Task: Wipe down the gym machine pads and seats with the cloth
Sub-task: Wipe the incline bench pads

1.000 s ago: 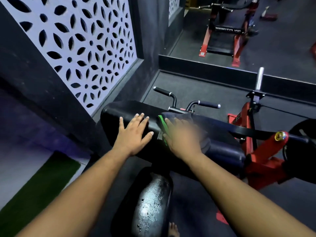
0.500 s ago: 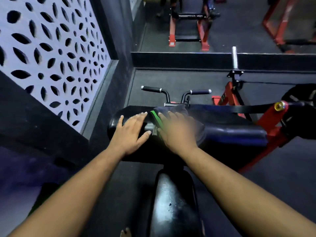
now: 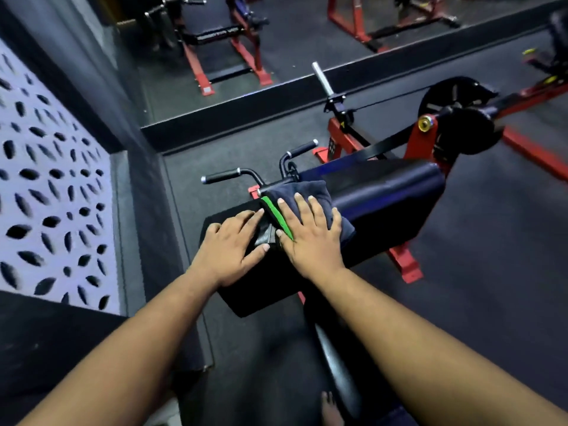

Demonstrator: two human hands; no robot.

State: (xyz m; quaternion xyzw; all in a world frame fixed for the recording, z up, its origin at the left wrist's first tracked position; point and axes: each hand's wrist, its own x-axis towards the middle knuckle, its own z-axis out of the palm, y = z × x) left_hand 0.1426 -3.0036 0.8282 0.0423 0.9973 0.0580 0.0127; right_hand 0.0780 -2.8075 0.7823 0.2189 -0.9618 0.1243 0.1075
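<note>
On the pad point(image 3: 384, 192) of the red-framed machine point(image 3: 421, 139), I am pressing the cloth point(image 3: 310, 192) flat under my right hand point(image 3: 310, 238), fingers spread wide and palm down, not gripping so much as pinning the dark fabric against the vinyl; its green edge point(image 3: 276, 216) is showing just beside my thumb. My left hand point(image 3: 233, 244) is lying open and flat on the bare left end of the pad, touching nothing but the padding, and I am judging that it is bracing me while the other hand works. The cloth is sitting near the middle of the pad, just in front of the two handles point(image 3: 261, 172). I am reading this as the wiping step on this pad, with the long stretch to the right looking not yet covered by the cloth. The next move, I am thinking, is calling for a steady sideways sweep toward that far end with even pressure, and the seat point(image 3: 335, 358) below me is waiting its turn after that.
</note>
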